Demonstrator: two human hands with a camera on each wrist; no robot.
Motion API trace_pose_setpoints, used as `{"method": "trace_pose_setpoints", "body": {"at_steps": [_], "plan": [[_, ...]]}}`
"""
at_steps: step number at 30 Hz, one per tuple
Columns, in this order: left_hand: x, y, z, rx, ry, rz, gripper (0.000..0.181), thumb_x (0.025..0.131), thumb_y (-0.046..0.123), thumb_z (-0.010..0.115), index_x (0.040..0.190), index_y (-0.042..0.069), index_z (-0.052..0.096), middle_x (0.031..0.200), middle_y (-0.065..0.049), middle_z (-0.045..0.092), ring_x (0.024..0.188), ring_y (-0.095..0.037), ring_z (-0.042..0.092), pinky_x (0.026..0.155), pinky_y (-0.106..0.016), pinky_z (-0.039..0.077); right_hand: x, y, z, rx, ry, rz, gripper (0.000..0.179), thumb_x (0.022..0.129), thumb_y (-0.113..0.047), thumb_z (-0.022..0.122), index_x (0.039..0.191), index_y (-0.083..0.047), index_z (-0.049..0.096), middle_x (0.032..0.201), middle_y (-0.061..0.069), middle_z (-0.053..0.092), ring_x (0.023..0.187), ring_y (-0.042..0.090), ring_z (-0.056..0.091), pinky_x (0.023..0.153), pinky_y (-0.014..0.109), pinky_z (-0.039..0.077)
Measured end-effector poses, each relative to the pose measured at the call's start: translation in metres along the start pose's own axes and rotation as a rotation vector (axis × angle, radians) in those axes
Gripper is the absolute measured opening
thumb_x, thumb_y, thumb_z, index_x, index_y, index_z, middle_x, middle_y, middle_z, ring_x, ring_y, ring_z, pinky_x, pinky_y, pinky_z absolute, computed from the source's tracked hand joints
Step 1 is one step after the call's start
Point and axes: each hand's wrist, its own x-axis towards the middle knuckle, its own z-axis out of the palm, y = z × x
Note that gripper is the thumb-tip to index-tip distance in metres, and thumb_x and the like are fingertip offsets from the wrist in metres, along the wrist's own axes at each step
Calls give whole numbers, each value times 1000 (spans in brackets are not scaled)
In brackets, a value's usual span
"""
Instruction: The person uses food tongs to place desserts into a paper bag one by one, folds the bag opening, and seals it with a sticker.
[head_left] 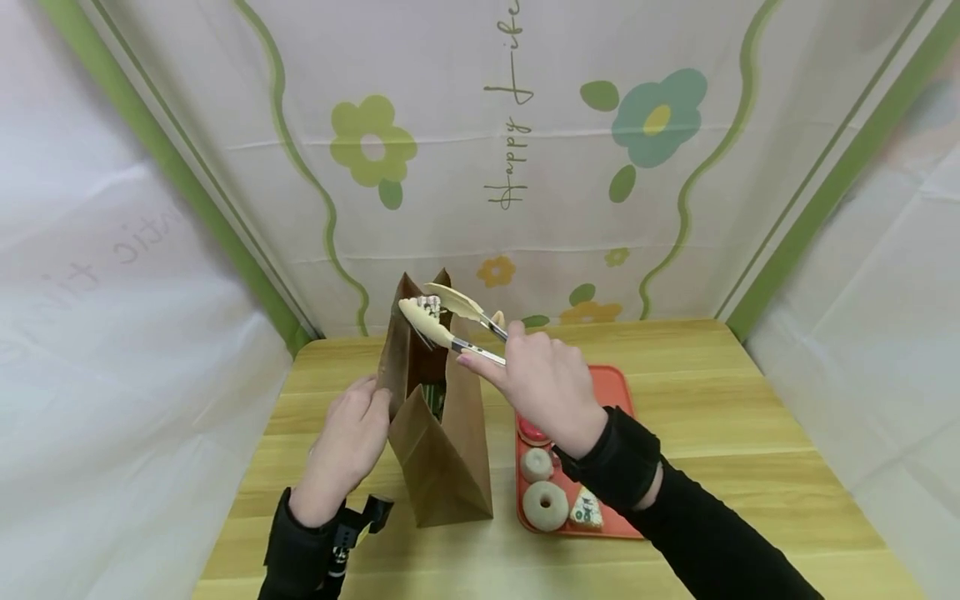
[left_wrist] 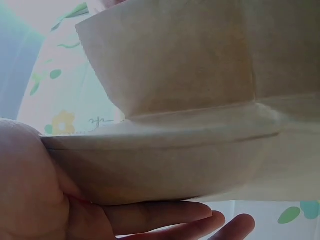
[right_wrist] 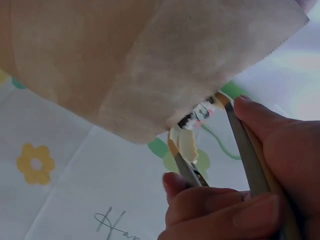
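Observation:
A brown paper bag [head_left: 450,467] stands upright with its mouth open, a bit of green showing inside. My left hand [head_left: 351,437] grips the bag's left side near the rim; in the left wrist view its fingers [left_wrist: 165,217] run along the outer paper. In my right hand [head_left: 551,383] is a pair of tongs [head_left: 480,354] with metal arms and cream tips. Between those tips, over the bag's mouth, sits a small white piece with dark marks [head_left: 430,307]. The right wrist view shows this patterned piece [right_wrist: 200,114] at the bag's edge, partly hidden by the paper.
Right of the bag lies a red tray [head_left: 618,392], partly covered by my right forearm. On it are a ring doughnut [head_left: 545,523], a smaller pale round one [head_left: 536,464], a patterned cake wedge [head_left: 587,510] and a red round item [head_left: 531,431]. A printed cloth [head_left: 450,200] hangs behind the wooden table [head_left: 690,367].

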Motion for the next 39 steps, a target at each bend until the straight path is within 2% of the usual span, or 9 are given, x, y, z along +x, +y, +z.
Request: {"method": "trace_pose_setpoints", "body": {"at_steps": [4, 8, 10, 12, 15, 20, 25, 33, 39], "plan": [[-1, -2, -1, 2, -16, 5, 41, 106, 16, 28, 110, 0, 65, 134, -22, 50, 100, -34, 49, 78, -46, 34, 0, 2, -6, -37, 14, -8, 66, 86, -71, 56, 73, -6, 51, 45, -2, 30, 33, 16, 32, 36, 28, 20], [-3, -4, -3, 9, -25, 31, 44, 106, 16, 29, 134, -7, 54, 132, -24, 52, 108, -38, 52, 88, -48, 40, 1, 4, -11, 14, -86, 42, 71, 86, -74, 53, 85, -3, 59, 48, 0, 38, 36, 17, 38, 36, 29, 26], [-2, -4, -4, 20, -30, 47, 42, 106, 15, 29, 124, -7, 59, 116, -23, 57, 98, -36, 55, 83, -46, 44, 0, 7, -13, 66, -140, 77, 73, 85, -76, 51, 89, -3, 59, 51, 0, 42, 38, 17, 40, 36, 30, 29], [-1, -4, -5, 35, -29, 61, 37, 106, 14, 30, 102, -2, 63, 94, -19, 54, 78, -30, 53, 73, -41, 43, -3, 10, -14, 129, -174, 111, 75, 85, -78, 49, 90, -4, 57, 53, 0, 43, 40, 16, 41, 37, 30, 29], [0, -2, -5, 43, -29, 66, 33, 105, 13, 31, 78, 6, 49, 75, -13, 40, 62, -23, 38, 61, -35, 34, -11, 17, -15, 226, -188, 174, 76, 83, -82, 45, 88, -7, 53, 55, 0, 40, 41, 17, 39, 39, 31, 27], [1, -1, -4, 43, -31, 37, 33, 105, 15, 32, 77, 7, 46, 75, -12, 40, 62, -22, 38, 61, -35, 34, -34, 34, -13, 360, -187, 307, 75, 80, -86, 41, 89, -12, 50, 59, 1, 36, 47, 18, 38, 45, 33, 28], [1, -2, 1, 25, -27, 0, 38, 106, 19, 34, 73, 6, 45, 72, -12, 41, 61, -23, 39, 60, -34, 34, -62, 59, -7, 477, -210, 419, 70, 85, -77, 49, 105, -10, 53, 63, 4, 47, 49, 19, 46, 49, 34, 32], [0, -2, 8, -12, 18, -24, 40, 107, 23, 37, 71, 6, 42, 70, -10, 40, 59, -23, 38, 58, -33, 32, -103, 123, 24, 433, -294, 499, 92, 90, -72, 48, 145, 1, 38, 86, 18, 56, 70, 26, 57, 59, 38, 40], [-1, 0, 12, -34, 18, -22, 39, 107, 23, 37, 73, 7, 45, 72, -10, 42, 61, -22, 39, 58, -33, 34, -128, 163, 56, 361, -352, 489, 83, 88, -73, 50, 121, 3, 52, 68, 8, 44, 56, 20, 46, 51, 33, 30]]}}
